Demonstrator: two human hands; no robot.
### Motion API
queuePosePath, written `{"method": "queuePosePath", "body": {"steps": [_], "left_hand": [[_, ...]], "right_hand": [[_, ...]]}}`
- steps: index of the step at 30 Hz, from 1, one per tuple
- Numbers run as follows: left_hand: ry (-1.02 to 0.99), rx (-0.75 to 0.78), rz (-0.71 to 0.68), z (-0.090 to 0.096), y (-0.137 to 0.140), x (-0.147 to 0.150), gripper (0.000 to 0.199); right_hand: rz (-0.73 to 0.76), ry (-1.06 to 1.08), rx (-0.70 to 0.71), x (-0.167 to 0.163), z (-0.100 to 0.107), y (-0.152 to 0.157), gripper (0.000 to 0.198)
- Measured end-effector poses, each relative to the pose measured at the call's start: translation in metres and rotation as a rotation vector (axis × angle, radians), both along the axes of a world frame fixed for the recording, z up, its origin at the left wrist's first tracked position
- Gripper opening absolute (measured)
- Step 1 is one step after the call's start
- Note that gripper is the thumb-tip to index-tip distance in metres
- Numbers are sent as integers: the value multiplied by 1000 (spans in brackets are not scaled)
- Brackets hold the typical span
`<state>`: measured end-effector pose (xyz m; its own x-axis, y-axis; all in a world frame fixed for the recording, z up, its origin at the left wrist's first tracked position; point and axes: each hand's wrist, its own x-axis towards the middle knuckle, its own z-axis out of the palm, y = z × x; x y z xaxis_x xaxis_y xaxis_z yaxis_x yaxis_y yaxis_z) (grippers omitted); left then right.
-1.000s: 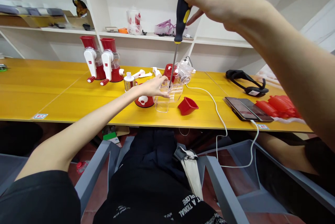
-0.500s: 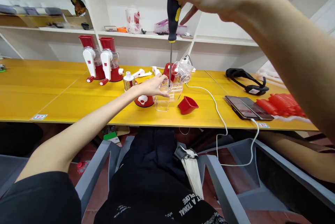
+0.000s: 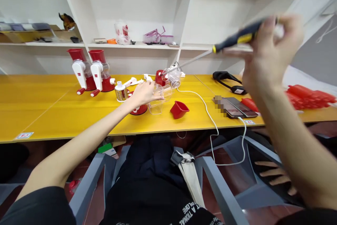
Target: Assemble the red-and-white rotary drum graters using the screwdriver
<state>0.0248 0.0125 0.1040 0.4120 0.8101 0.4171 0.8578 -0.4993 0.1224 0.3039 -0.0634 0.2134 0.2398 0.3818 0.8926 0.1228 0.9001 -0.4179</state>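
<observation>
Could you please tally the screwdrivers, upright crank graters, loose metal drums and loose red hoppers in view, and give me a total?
Screwdriver, in the right hand: 1
Upright crank graters: 2
Loose metal drum: 1
Loose red hopper: 1
Total: 5

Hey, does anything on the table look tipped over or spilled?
The red hopper lies tilted near the front edge of the yellow table, while similar ones stand upright on the assembled rotary graters. No spill shows.

2 assembled grinders [image 3: 98,72], 1 screwdriver [image 3: 231,41], 1 loose drum [image 3: 121,93], 1 loose red hopper [image 3: 179,110].
</observation>
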Motion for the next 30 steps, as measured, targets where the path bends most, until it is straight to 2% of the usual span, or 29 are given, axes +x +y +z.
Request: {"method": "queuePosePath", "body": {"steps": [2,3,6,8,9,12,14,16,18,21,24,25,27,30], "left_hand": [[-63,56,-17,3,-9,0,84],[-116,85,-31,3,-18,0,83],[-290,153,-48,-16,-61,5,63],[-317,54,-87,-41,-90,17,50],[-301,-45,-113,-56,-100,26,52],[-309,-269,-51,-91,-102,61,75],[-370,-308,-5,-103,-84,83,88],[-432,-333,14,-105,-61,97,96],[-463,-373,-15,-104,-41,103,97],[-455,-399,-113,-102,-22,99,85],[-378,-299,-255,-103,-10,95,69],[-356,-250,-300,-104,-7,95,66],[-348,-170,-389,-105,0,99,64],[-393,-96,-511,-109,10,107,64]], "right_hand": [[-48,227,-96,19,-48,-21,7],[-57,308,-199,27,-72,-32,9],[-156,491,-395,39,-135,-62,14],[-203,597,-473,41,-167,-75,17],[-200,642,-524,42,-180,-79,18],[-130,691,-660,42,-207,-83,23],[-80,708,-702,43,-215,-83,25],[-63,736,-696,41,-215,-83,24],[-128,756,-627,36,-208,-87,19],[-318,714,-499,26,-193,-96,11],[-452,682,-428,25,-181,-99,13],[-492,684,-368,27,-178,-99,19],[-587,684,-160,33,-174,-94,33],[-762,600,202,37,-171,-85,28]]}}
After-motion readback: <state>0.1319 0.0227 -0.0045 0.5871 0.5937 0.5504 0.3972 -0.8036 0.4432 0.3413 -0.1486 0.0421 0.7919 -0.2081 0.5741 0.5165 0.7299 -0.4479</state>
